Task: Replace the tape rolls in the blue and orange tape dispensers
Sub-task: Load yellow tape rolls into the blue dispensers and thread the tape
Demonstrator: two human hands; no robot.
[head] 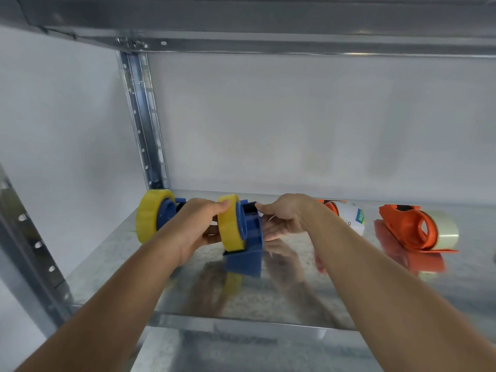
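Note:
A blue tape dispenser point(248, 245) stands on the metal shelf point(268, 299) with a yellow tape roll point(229, 224) on its hub. My left hand point(196, 226) grips that roll, thumb over its top rim. My right hand point(281, 218) touches the dispenser's right side, fingers mostly straight, thumb at its black top part. A second blue dispenser point(167, 216) carrying another yellow roll point(147, 213) stands behind at the left. At the right lies an orange dispenser point(405, 229) with a clear tape roll point(442, 229). Another orange dispenser point(331, 206) with a labelled roll point(354, 217) is partly hidden behind my right wrist.
A slotted metal upright point(142, 119) stands at the shelf's back left corner, and the shelf above point(268, 22) overhangs. A white wall closes the back. The shelf's front edge point(241, 318) runs below my forearms.

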